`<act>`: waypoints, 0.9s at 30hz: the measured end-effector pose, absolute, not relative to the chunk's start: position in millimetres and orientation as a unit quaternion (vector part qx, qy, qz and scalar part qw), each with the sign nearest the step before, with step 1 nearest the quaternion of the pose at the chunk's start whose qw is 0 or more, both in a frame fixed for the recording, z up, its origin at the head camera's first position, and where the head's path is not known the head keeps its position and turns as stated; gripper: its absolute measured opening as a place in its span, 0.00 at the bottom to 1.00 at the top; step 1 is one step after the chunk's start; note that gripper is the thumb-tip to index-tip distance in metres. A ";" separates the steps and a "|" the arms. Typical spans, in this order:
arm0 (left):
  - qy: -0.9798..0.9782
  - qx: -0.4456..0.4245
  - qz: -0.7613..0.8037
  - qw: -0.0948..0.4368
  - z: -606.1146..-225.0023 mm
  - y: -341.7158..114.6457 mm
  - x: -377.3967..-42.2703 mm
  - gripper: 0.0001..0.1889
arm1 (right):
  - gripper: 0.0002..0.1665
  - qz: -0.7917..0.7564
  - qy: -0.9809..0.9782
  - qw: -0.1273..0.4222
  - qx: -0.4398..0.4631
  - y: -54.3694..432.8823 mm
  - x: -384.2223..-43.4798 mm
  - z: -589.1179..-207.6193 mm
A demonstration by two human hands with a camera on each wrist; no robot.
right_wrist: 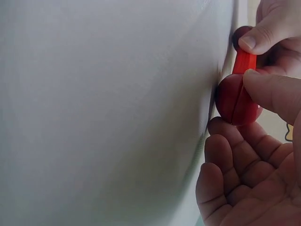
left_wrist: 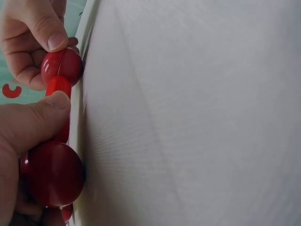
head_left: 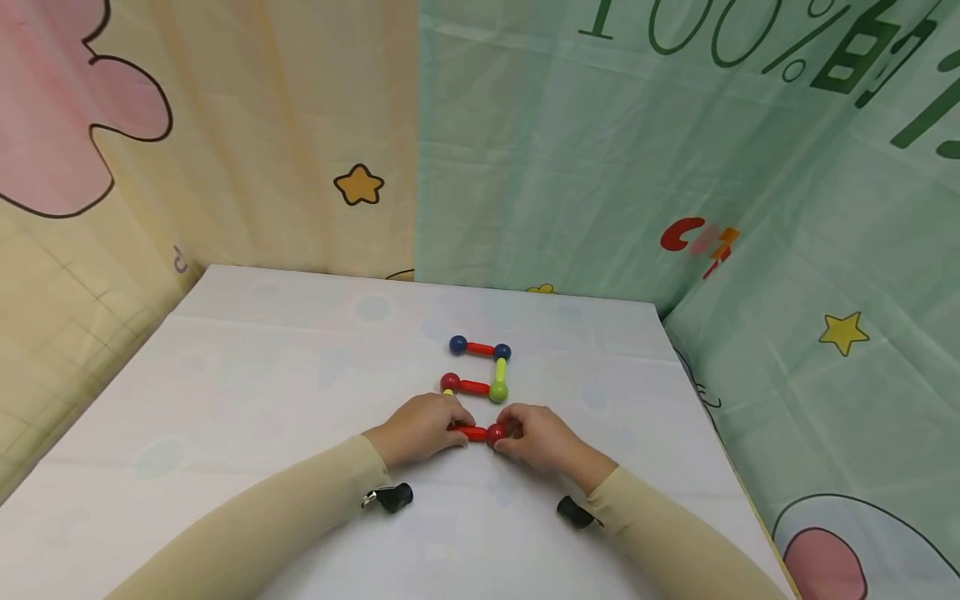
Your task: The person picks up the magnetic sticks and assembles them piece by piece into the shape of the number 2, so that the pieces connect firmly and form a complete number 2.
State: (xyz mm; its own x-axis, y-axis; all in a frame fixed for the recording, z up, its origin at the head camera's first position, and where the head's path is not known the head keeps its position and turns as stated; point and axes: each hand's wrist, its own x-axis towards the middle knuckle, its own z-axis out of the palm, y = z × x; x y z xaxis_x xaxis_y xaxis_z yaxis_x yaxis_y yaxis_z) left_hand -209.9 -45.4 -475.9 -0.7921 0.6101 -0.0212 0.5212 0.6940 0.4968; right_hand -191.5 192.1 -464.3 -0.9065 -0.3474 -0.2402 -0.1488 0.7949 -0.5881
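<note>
My left hand [head_left: 427, 427] pinches a red rod [head_left: 474, 433] between thumb and fingers. A dark red ball [left_wrist: 52, 174] sits at the rod's left end, beside that hand; the head view hides it. At the other end, my right hand [head_left: 543, 437] holds a red ball [head_left: 495, 434] with a seam line, thumb on one side and fingertips on the other. Beyond the hands lies a zigzag of balls and rods: two blue balls [head_left: 458, 344], a green ball [head_left: 498, 392] and a red ball [head_left: 449, 382]. A yellow-green rod [head_left: 447, 392] runs from the latter under my left hand.
The pieces lie on a white-covered table [head_left: 300, 367]. Patterned curtains [head_left: 540, 167] hang behind it and along the right side. A black strap end [head_left: 394, 497] hangs from the left wrist, and another black piece [head_left: 575, 512] from the right.
</note>
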 end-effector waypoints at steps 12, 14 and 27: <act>0.914 0.307 0.246 0.102 -474.7 -54.1 -210.5 0.14 | 0.16 -0.277 0.936 0.158 -0.146 190.8 -189.5 -467.6; 0.914 0.307 0.243 0.105 -474.9 -56.1 -210.8 0.13 | 0.16 -0.275 0.937 0.158 -0.146 190.3 -189.0 -467.6; 0.912 0.305 0.251 0.108 -477.4 -57.5 -211.4 0.11 | 0.14 -0.275 0.931 0.176 -0.165 190.9 -194.7 -465.1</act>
